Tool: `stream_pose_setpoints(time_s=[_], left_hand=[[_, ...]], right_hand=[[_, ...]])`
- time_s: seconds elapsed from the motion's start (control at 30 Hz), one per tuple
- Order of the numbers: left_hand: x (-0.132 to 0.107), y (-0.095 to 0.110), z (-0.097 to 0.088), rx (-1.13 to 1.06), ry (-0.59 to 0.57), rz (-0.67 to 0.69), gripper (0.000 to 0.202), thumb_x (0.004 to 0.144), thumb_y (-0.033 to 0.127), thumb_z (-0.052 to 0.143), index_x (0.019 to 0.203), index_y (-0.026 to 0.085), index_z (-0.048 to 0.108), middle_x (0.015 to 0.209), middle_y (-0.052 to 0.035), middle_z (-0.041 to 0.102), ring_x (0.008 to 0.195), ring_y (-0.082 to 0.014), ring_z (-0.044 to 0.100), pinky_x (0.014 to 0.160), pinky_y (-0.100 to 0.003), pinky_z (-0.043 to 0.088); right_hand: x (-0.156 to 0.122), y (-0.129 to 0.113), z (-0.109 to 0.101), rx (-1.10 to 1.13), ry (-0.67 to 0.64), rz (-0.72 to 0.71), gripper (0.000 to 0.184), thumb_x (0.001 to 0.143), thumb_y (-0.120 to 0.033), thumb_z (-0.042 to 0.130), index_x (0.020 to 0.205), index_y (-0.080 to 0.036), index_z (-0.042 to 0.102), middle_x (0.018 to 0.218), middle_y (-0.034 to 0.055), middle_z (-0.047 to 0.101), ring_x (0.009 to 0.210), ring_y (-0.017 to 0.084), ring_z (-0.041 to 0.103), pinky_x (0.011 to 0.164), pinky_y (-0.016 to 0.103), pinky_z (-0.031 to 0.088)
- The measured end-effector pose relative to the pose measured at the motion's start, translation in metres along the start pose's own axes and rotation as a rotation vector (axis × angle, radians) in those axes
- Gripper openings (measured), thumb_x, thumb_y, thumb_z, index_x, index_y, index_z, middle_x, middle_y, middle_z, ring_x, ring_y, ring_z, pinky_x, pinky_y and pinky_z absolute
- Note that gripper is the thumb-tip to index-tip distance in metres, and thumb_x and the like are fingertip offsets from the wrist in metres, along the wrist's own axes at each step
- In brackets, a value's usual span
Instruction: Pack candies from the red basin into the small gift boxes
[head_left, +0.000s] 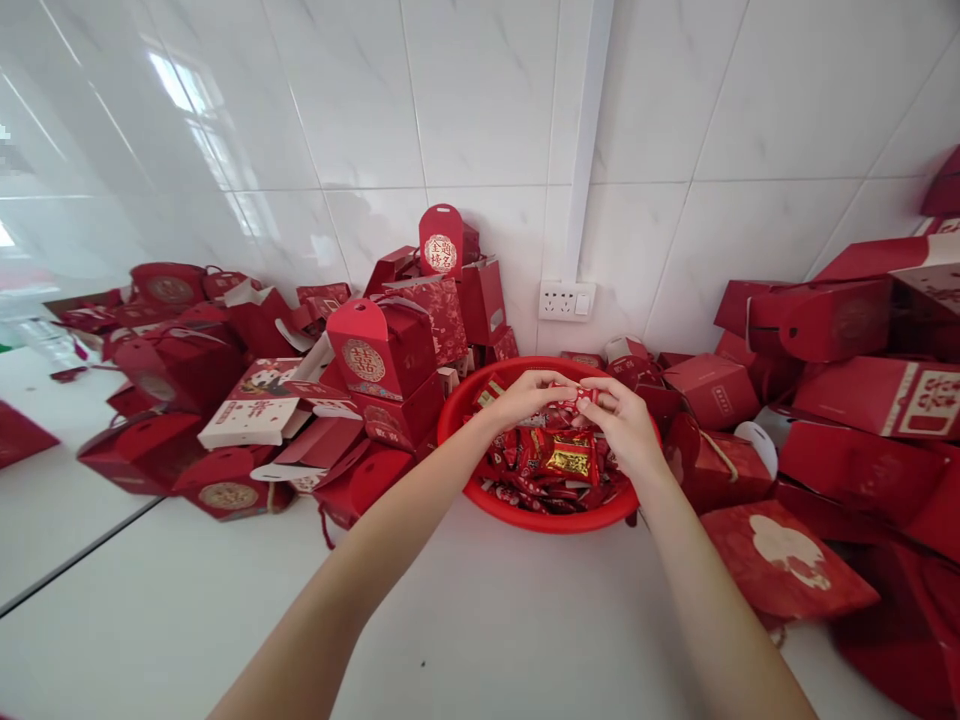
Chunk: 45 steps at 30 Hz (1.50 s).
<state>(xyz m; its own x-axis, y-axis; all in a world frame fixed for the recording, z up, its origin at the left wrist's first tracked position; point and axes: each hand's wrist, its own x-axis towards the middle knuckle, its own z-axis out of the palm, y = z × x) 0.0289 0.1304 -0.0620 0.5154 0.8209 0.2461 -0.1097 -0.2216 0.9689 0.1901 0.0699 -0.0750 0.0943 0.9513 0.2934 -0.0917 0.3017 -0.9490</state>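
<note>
Both my hands are held over a round red plastic basin (457, 408) full of small wrapped sweets (568, 456) in red and gold packets. My left hand (525, 392) and my right hand (624, 420) meet above the basin. Their fingers pinch a small red and white wrapped sweet (579, 396) between them. Both hands are closed on it, with the fingertips touching.
Piles of red gift boxes and bags stand left (382, 350) and right (847, 320) of the basin, against a white tiled wall. A flat red box (787, 560) lies at the right. A wall socket (567, 300) sits behind the basin. White tabletop (480, 620) lies in front.
</note>
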Motion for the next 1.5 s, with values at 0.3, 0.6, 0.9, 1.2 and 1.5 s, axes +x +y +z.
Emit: stream_pose_setpoints(time_s=[0.3, 0.6, 0.9, 1.2, 1.5], left_hand=[[0.0, 0.001, 0.0, -0.062, 0.024, 0.023, 0.027, 0.06, 0.025, 0.085, 0.082, 0.014, 0.075, 0.082, -0.0018, 0.072, 0.075, -0.0136, 0.064, 0.078, -0.029, 0.049], [0.0, 0.002, 0.002, -0.036, 0.16, -0.001, 0.022, 0.062, 0.024, 0.077, 0.08, 0.014, 0.07, 0.072, 0.0005, 0.069, 0.063, -0.0113, 0.059, 0.064, -0.025, 0.045], [-0.001, 0.008, 0.007, -0.069, 0.103, -0.082, 0.034, 0.061, 0.037, 0.085, 0.081, 0.013, 0.072, 0.073, -0.0007, 0.069, 0.066, -0.0135, 0.061, 0.066, -0.028, 0.047], [-0.001, 0.007, 0.005, -0.088, 0.055, -0.078, 0.037, 0.065, 0.043, 0.087, 0.081, 0.013, 0.073, 0.075, -0.0018, 0.07, 0.067, -0.0126, 0.06, 0.067, -0.027, 0.045], [0.002, 0.005, 0.0, -0.149, 0.028, -0.083, 0.042, 0.062, 0.047, 0.091, 0.08, 0.012, 0.075, 0.073, -0.0017, 0.068, 0.061, -0.0089, 0.054, 0.062, -0.025, 0.041]], right_hand=[[-0.001, 0.0, 0.0, -0.017, -0.049, 0.029, 0.042, 0.062, -0.039, 0.081, 0.097, -0.021, 0.065, 0.078, 0.0012, 0.075, 0.057, 0.018, 0.069, 0.069, 0.037, 0.059], [0.0, 0.002, 0.0, -0.038, -0.082, 0.057, 0.03, 0.063, -0.038, 0.083, 0.086, -0.024, 0.069, 0.067, -0.0002, 0.073, 0.059, 0.022, 0.072, 0.07, 0.039, 0.061], [0.003, 0.004, -0.002, -0.016, -0.025, -0.041, 0.038, 0.06, -0.034, 0.086, 0.093, -0.021, 0.073, 0.089, 0.0046, 0.078, 0.087, 0.025, 0.074, 0.085, 0.041, 0.06], [0.001, 0.001, -0.001, -0.021, -0.021, -0.079, 0.035, 0.067, -0.044, 0.083, 0.091, -0.019, 0.077, 0.094, 0.0088, 0.08, 0.088, 0.028, 0.075, 0.085, 0.043, 0.06], [0.0, 0.0, -0.001, -0.043, -0.058, -0.132, 0.035, 0.074, -0.049, 0.079, 0.094, -0.02, 0.078, 0.098, 0.008, 0.08, 0.078, 0.025, 0.076, 0.081, 0.042, 0.062]])
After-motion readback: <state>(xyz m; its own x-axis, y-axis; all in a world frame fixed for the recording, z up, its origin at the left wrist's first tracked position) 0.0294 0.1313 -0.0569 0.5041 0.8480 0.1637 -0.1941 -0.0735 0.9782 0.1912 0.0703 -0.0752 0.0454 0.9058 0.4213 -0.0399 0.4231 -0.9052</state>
